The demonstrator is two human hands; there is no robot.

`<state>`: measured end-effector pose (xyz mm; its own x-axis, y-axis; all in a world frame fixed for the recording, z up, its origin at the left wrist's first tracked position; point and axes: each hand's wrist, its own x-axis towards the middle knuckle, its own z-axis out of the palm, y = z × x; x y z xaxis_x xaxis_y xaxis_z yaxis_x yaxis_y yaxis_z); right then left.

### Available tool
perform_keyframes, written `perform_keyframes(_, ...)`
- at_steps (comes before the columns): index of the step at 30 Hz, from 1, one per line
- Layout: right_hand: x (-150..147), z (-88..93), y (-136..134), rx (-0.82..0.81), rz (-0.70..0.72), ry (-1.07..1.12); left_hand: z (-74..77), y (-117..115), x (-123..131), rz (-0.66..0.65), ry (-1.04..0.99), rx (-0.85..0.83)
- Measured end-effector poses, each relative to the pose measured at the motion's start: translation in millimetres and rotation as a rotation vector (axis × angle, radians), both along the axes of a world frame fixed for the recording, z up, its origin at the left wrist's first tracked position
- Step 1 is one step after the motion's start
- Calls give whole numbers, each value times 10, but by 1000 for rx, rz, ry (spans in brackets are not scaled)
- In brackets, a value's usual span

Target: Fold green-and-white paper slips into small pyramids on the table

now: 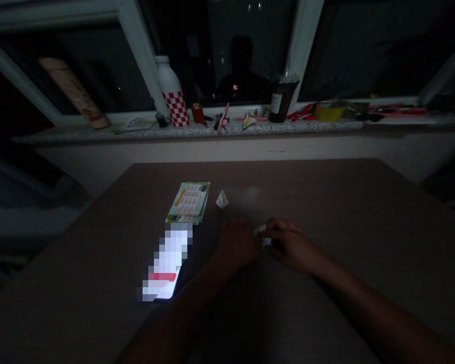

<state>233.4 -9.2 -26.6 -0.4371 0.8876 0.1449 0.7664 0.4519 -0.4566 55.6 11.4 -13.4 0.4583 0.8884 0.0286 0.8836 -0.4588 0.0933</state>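
Note:
A small piece of printed paper [260, 230], partly folded, lies between my two hands low over the table. My right hand [293, 247] pinches it from the right with thumb and fingers. From the other side, my left hand [238, 240] is curled closed against the paper's left end; its fingertips are in shadow and partly hidden. Beyond my left hand rests a small folded paper piece [222, 199] with a pointed top. Left of that lies a stack of printed paper sheets [189, 199]. A lit phone [169, 263] sits just below the stack, left of my left forearm.
The brown table [345, 202] reaches a wall under a stone windowsill [136, 132]. On the sill stand a red-checked white bottle [174, 98], a tall cylinder [76, 93], a small red jar [197, 112], a dark cup [280, 103] and a yellow roll [330, 111]. The room is dim.

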Motion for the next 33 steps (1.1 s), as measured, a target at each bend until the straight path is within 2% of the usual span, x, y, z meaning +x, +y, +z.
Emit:
perform_keyframes(13,18,3,34,-17,23,40,2,-8,-7,-5,-15,-5)
perform_keyframes(22,15,-27,35,-21,-19,38,31,13,-8,-2,-24,-37)
perform_keyframes(33,24,-40,37,-7,-12,42,81,80,-15,-25,0,-138)
